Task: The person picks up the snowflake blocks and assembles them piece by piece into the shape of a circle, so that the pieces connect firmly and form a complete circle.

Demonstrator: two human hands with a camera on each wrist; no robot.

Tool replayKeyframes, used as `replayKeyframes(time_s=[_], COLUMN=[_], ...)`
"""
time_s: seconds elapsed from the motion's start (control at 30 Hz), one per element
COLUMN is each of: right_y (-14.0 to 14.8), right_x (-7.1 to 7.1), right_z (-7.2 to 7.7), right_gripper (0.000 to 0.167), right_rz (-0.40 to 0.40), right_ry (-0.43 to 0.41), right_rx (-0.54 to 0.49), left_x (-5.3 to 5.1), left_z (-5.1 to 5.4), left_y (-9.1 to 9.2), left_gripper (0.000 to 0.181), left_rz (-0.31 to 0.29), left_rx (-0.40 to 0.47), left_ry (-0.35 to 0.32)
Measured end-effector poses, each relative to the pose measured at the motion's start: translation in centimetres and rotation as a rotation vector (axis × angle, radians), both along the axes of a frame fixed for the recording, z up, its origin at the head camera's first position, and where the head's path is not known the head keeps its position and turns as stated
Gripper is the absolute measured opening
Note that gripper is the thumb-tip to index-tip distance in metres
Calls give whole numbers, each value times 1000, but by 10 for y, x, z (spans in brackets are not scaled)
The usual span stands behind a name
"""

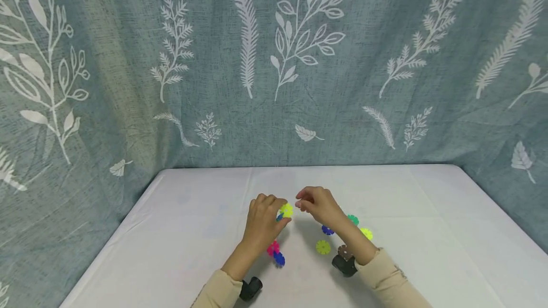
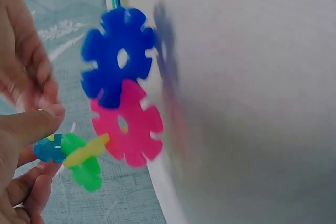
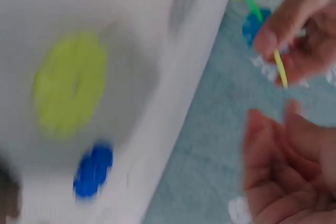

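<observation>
My left hand [image 1: 263, 220] pinches a chain of interlocking plastic flower discs between thumb and fingers. At its tip, a yellow disc [image 1: 286, 210] sticks out toward the right hand. A blue disc [image 3: 253, 28] sits by the left thumb, followed by a green disc [image 2: 83, 162] and another yellow disc [image 2: 86, 151]. A pink disc [image 2: 131, 127] meets that yellow one, and a darker blue disc [image 2: 118, 56] overlaps the pink. Just right of the chain, my right hand [image 1: 318, 203] holds nothing; its fingers are loosely bent, apart from the yellow tip.
Loose discs lie on the white-covered table [image 1: 411, 213] around the right forearm: yellow-green [image 1: 323, 247], dark blue [image 1: 327, 230], green [image 1: 353, 219], yellow [image 1: 366, 234] and brown [image 1: 344, 251]. A patterned curtain [image 1: 257, 127] hangs behind the table.
</observation>
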State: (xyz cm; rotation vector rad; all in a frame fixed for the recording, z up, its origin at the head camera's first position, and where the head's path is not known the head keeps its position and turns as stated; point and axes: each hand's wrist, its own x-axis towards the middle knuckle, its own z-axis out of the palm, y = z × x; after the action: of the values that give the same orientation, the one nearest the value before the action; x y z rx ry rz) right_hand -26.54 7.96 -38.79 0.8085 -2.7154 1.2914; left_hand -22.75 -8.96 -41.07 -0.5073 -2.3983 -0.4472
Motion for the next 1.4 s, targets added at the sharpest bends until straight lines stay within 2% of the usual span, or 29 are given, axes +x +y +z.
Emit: replayKeyframes(time_s=[0.13, 0.23, 0.37, 0.57, 0.67, 0.73, 0.83, 0.9, 1.0, 1.2, 1.4], right_y=[17, 23, 23, 20, 21, 19, 15, 11, 6, 1, -2], right_x=[12, 26, 37, 38, 33, 29, 21, 18, 17, 17, 17], right_z=[0, -5, -14, -18, -19, -19, -20, -20, -20, -20, -20], right_gripper=[11, 20, 29, 29, 26, 21, 11, 9, 8, 11, 17], right_rz=[-34, -46, -5, -7, 0, -4, -45, -94, -142, -139, -131], right_ry=[-22, -80, -115, -95, -72, -9, 143, 247, 334, 424, 580], right_rx=[273, 445, 508, 499, 447, 374, 263, 218, 178, 143, 211], left_x=[-1, -2, -2, -2, -2, -2, -1, -1, -1, -1, 0], left_z=[-2, -2, -2, -2, -3, -3, -4, -4, -5, -5, 0], left_y=[-2, -3, -4, -4, -3, -3, -1, 1, 4, 8, 10], left_gripper=[38, 38, 39, 40, 38, 37, 36, 36, 35, 35, 31], left_rz=[22, 25, 29, 23, 22, 21, 17, 12, 3, 4, -8], left_rx=[-4, -14, -24, -34, -28, -24, -23, -29, -33, -32, -48], left_ry=[15, 17, 13, 7, 7, 7, 6, 6, 7, 20, 9])
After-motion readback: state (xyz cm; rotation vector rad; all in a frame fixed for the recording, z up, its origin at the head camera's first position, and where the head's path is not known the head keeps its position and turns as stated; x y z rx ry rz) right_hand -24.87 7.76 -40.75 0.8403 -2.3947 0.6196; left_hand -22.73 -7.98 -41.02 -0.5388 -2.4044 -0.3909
